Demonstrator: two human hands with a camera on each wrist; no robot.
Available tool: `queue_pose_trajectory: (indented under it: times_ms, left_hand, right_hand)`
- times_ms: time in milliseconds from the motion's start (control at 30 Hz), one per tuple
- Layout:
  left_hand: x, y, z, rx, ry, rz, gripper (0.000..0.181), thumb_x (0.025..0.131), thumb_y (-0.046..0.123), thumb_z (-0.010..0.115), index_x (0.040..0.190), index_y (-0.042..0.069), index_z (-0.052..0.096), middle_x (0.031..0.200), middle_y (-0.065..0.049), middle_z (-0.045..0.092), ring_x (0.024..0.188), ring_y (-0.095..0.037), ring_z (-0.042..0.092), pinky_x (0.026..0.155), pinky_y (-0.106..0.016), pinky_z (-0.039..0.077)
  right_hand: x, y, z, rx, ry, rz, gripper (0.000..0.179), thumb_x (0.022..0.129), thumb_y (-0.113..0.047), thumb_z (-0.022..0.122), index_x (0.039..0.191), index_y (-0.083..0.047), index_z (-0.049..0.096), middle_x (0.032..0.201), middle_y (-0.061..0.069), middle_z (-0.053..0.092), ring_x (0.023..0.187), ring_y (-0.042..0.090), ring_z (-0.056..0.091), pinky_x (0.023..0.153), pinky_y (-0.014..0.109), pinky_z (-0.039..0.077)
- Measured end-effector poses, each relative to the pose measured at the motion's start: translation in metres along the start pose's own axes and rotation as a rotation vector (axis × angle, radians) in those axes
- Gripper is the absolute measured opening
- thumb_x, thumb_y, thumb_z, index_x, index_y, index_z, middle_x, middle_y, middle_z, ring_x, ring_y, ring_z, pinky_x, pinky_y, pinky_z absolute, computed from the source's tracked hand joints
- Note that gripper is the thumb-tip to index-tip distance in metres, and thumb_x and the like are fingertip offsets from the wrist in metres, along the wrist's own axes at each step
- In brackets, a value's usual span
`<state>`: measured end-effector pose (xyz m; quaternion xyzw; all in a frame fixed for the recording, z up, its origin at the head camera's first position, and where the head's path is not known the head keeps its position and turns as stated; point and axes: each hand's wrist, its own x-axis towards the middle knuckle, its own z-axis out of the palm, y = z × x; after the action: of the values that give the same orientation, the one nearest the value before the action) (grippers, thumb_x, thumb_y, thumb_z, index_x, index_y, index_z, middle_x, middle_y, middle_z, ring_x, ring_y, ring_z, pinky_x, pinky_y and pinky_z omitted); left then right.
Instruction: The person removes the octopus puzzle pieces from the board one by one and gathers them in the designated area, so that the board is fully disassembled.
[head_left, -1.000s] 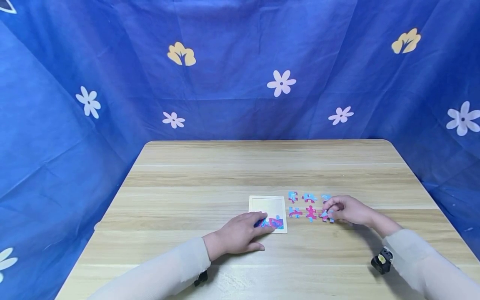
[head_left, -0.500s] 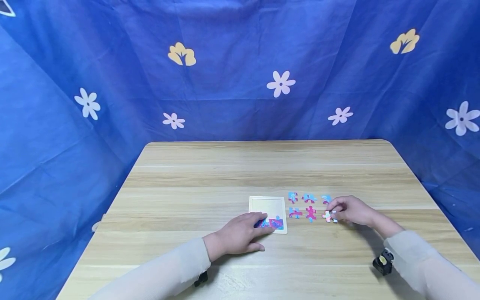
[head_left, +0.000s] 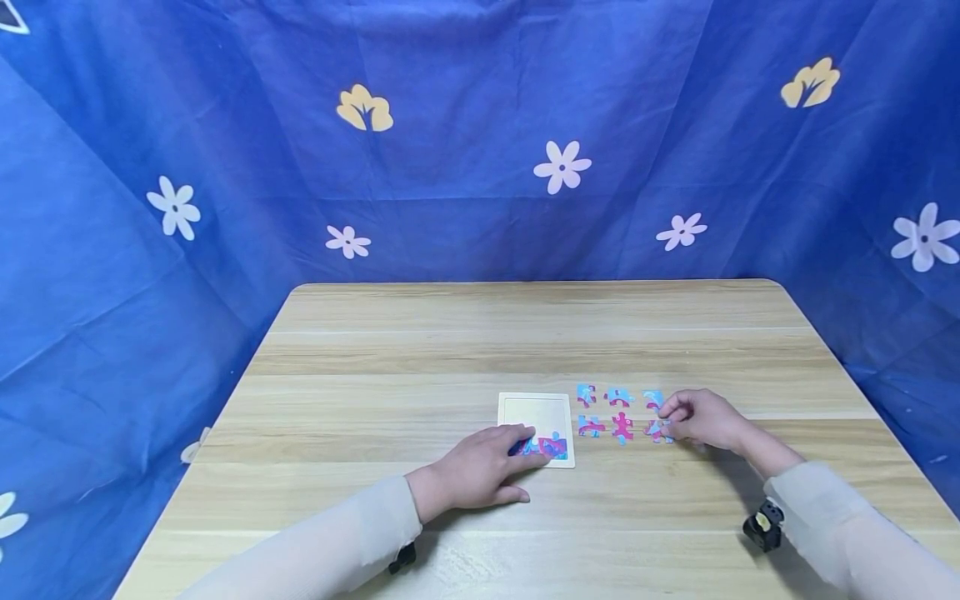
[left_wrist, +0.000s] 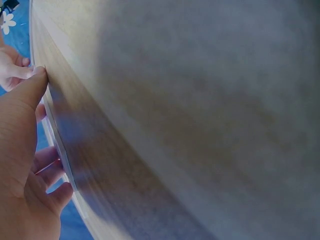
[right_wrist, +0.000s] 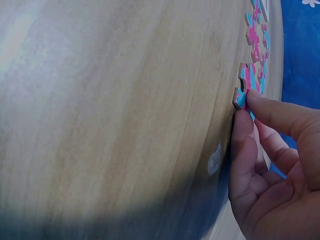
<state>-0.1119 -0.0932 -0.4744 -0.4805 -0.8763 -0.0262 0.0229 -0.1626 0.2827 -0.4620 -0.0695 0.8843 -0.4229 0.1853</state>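
Observation:
My left hand [head_left: 480, 468] rests with its fingers spread over the lower part of a pale square puzzle tray [head_left: 536, 410]. Beneath and beside those fingers, blue-and-pink jigsaw pieces [head_left: 555, 448] fill the tray's bottom strip, partly hidden; its upper part is bare. To the right, my right hand [head_left: 708, 423] pinches a light-blue and pink jigsaw piece [head_left: 657, 432] low over the table. The right wrist view has the thumb on top of this piece [right_wrist: 241, 98] and fingers at its near edge. In the left wrist view, the left hand [left_wrist: 22, 150] lies along the tray's edge.
Between tray and right hand lie several loose jigsaw pieces in two rows, among them a pink one [head_left: 622, 427] and a blue one [head_left: 586, 395]. Another piece [head_left: 652, 400] lies close by the right fingertips. The wooden table [head_left: 450, 333] meets a blue flowered cloth [head_left: 465, 208] behind.
The right hand has shifted its jigsaw piece slightly to the right; the piece tilted and caught the light midway, and now looks flatter. The left hand stays put on the tray.

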Motion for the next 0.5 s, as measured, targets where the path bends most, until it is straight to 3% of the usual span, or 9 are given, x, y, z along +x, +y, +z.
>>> queue_pose_trajectory:
  times_ms: [500]
  left_hand:
    - [-0.0004, -0.0004, -0.0007, -0.016, -0.022, -0.002, 0.054, 0.092, 0.051, 0.055, 0.14, 0.027, 0.05, 0.143, -0.015, 0.04, 0.131, -0.028, 0.039, 0.109, -0.037, 0.031]
  right_hand:
    - [-0.002, -0.0015, -0.0023, 0.039, -0.01, 0.015, 0.023, 0.079, -0.002, 0.07, 0.099, 0.003, 0.062, 0.084, 0.008, 0.057, 0.068, 0.019, 0.053, 0.051, 0.026, 0.049]
